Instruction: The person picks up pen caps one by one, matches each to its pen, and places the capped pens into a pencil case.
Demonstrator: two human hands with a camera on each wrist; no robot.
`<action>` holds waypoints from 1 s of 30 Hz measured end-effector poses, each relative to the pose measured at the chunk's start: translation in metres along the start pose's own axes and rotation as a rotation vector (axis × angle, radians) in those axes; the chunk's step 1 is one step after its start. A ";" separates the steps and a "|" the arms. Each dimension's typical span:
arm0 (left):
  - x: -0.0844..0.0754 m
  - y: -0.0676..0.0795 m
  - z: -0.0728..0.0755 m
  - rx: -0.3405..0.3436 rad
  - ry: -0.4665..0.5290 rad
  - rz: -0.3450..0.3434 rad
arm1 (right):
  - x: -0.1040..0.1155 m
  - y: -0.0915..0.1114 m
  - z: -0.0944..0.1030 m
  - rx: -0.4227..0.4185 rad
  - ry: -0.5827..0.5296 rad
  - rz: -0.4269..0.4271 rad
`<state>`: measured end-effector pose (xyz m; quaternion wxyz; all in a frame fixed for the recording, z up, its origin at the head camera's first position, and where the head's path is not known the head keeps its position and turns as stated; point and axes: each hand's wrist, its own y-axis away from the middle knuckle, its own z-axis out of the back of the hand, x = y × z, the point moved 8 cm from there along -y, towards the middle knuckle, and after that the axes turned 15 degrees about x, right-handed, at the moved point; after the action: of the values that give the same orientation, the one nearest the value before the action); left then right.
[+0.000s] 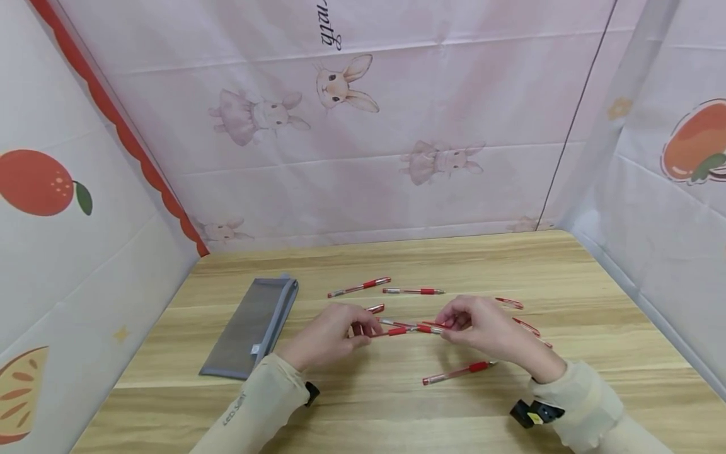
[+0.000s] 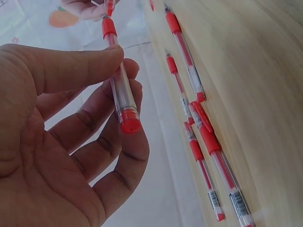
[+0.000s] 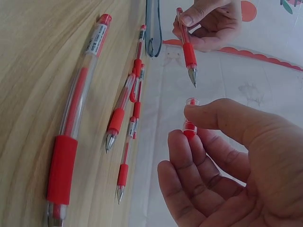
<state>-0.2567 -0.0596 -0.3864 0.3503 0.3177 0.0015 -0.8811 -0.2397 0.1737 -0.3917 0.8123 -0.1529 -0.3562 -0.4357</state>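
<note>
1. From the head view I see both hands working above the wooden table (image 1: pixel 397 413); pens and fingers overlap there, so I read the grips from the wrist views.
2. My left wrist view shows the left hand (image 1: pixel 337 334) pinching an uncapped pen (image 2: pixel 124 90) between thumb and fingers; its round red end plug faces that camera, a detail the head view hides.
3. My right wrist view shows the right hand (image 1: pixel 479 323) pinching a small cap (image 3: pixel 190 131), clear plastic with red inside; a visible gap parts it from the held pen's metal tip, though from the head they seem to meet.
4. Only the head view gives me the whole grey pouch (image 1: pixel 244 328), flat, sheer and mesh-like with a piped edge; it also shows loose caps (image 1: pixel 509 303) beside the right forearm.
5. Other pens lie on the pale, streaky grain, one nearer the person (image 1: pixel 452 374); they have slim transparent barrels and smooth red grip sleeves; barcode labels (image 2: pixel 239 202) show up in the left wrist view.
</note>
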 end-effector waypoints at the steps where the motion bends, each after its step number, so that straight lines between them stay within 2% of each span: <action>1: -0.001 -0.001 -0.001 0.002 -0.001 -0.005 | 0.001 -0.001 -0.001 0.000 0.004 0.002; 6: -0.005 -0.004 -0.003 0.007 -0.003 -0.020 | 0.005 -0.003 -0.004 0.006 0.016 0.023; 20: -0.007 -0.009 -0.008 0.023 -0.031 0.001 | 0.010 -0.012 -0.016 0.035 0.025 0.065; 30: -0.011 -0.012 -0.010 0.023 -0.058 -0.036 | 0.013 -0.014 -0.018 0.040 0.042 0.057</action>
<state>-0.2525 -0.0414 -0.3912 0.3305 0.2961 -0.0131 -0.8961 -0.2382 0.1483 -0.3957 0.8347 -0.1376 -0.3430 -0.4082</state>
